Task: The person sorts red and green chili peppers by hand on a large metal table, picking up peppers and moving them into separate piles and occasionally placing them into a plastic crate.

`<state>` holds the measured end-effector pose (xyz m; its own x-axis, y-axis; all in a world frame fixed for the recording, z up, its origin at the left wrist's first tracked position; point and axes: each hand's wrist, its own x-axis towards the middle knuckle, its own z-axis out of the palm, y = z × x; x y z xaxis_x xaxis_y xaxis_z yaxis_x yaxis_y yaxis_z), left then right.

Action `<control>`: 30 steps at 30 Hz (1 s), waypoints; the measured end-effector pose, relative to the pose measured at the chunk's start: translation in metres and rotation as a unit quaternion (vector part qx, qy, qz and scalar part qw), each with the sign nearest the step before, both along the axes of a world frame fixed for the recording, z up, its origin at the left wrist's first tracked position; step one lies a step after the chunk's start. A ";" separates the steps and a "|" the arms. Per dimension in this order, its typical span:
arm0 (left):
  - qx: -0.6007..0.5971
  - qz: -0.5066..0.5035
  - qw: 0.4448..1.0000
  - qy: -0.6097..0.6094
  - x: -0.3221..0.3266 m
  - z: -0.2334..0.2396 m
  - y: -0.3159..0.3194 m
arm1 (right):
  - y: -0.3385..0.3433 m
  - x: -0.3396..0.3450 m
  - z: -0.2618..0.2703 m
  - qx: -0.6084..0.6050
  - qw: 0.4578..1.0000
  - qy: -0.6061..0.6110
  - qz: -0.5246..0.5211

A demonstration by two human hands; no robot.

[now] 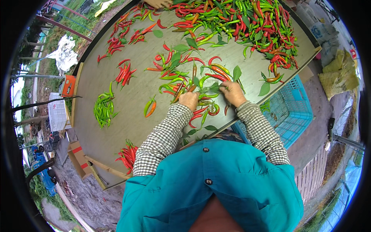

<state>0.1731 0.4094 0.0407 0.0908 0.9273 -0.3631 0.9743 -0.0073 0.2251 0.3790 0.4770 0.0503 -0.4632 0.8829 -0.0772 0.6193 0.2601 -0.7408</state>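
My left hand [189, 100] is curled among loose chilli peppers, next to a dark reddish chilli [178, 92]; its fingertips are hidden, so I cannot tell whether it grips any. My right hand [232, 93] bends its fingers down beside a green leaf [214, 88], just below a red chilli [216, 77]. Whether those fingers pinch something is not clear. Around both hands lie mixed red, green and orange chillies with leaves on a grey tabletop [127, 95]. A green-and-orange pair of chillies [150, 106] lies left of my left hand.
A large heap of mixed chillies [261, 26] covers the far right. Sorted piles sit leftward: green chillies [104, 108], red chillies [124, 74] and more red chillies [127, 155]. Another person's hand [158, 3] shows at the far edge. A blue plastic crate [295, 107] stands below the right edge.
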 end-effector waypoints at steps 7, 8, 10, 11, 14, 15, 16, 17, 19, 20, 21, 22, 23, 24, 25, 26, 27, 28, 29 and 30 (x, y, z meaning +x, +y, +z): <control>0.027 0.044 0.993 -0.105 -0.008 0.023 -0.016 | 0.028 0.037 0.012 -0.068 0.975 0.169 -0.130; 0.015 0.082 0.987 -0.136 -0.010 0.022 -0.018 | 0.027 0.042 0.023 -0.063 0.977 0.162 -0.124; -0.007 0.136 0.980 -0.147 -0.008 0.025 -0.016 | 0.028 0.052 0.024 -0.073 0.963 0.210 -0.149; -0.018 0.162 0.975 -0.152 -0.007 0.026 -0.015 | 0.027 0.058 0.026 -0.073 0.959 0.216 -0.167; 0.013 0.174 0.971 -0.161 -0.007 0.021 -0.017 | 0.022 0.067 0.035 -0.128 0.945 0.259 -0.155; 0.022 0.177 0.970 -0.165 -0.006 0.020 -0.016 | 0.018 0.066 0.041 -0.127 0.948 0.254 -0.146; -0.020 0.225 0.937 -0.265 -0.006 0.019 -0.016 | 0.011 0.062 0.047 -0.126 0.950 0.250 -0.136; -0.061 0.269 0.891 -0.362 -0.004 0.017 -0.014 | 0.005 0.059 0.051 -0.126 0.953 0.246 -0.126; -0.169 0.336 0.748 -0.547 0.003 0.016 -0.013 | -0.009 0.054 0.042 -0.106 0.961 0.234 -0.101; -0.231 0.361 0.648 -0.629 0.007 0.015 -0.014 | -0.021 0.046 0.040 -0.073 0.969 0.225 -0.070; -0.288 0.379 0.536 -0.697 0.009 0.014 -0.016 | -0.033 0.036 0.040 -0.040 0.975 0.216 -0.038; -0.316 0.360 0.483 -0.733 0.014 0.024 -0.016 | -0.042 0.032 0.040 -0.032 0.981 0.189 0.021; -0.342 0.340 0.427 -0.764 0.018 0.034 -0.016 | -0.050 0.028 0.040 -0.024 0.983 0.162 0.081; -0.363 0.321 0.369 -0.793 0.020 0.042 -0.019 | -0.060 0.022 0.044 -0.016 0.984 0.140 0.107; -0.349 0.318 0.396 -0.788 0.019 0.037 -0.021 | -0.065 0.018 0.048 -0.009 0.984 0.119 0.132; -0.334 0.316 0.423 -0.781 0.017 0.028 -0.024 | -0.067 0.017 0.042 -0.020 0.981 0.139 0.136; -0.320 0.312 0.449 -0.774 0.017 0.027 -0.026 | -0.065 0.018 0.039 -0.051 0.974 0.170 0.138; -0.305 0.350 0.465 -0.754 0.018 0.026 -0.031 | -0.059 0.021 0.037 -0.083 0.966 0.200 0.140; -0.288 0.369 0.476 -0.745 0.019 0.024 -0.034 | -0.053 0.024 0.034 -0.114 0.956 0.229 0.141; -0.269 0.388 0.487 -0.735 0.018 0.023 -0.036 | -0.045 0.028 0.029 -0.181 0.956 0.219 0.072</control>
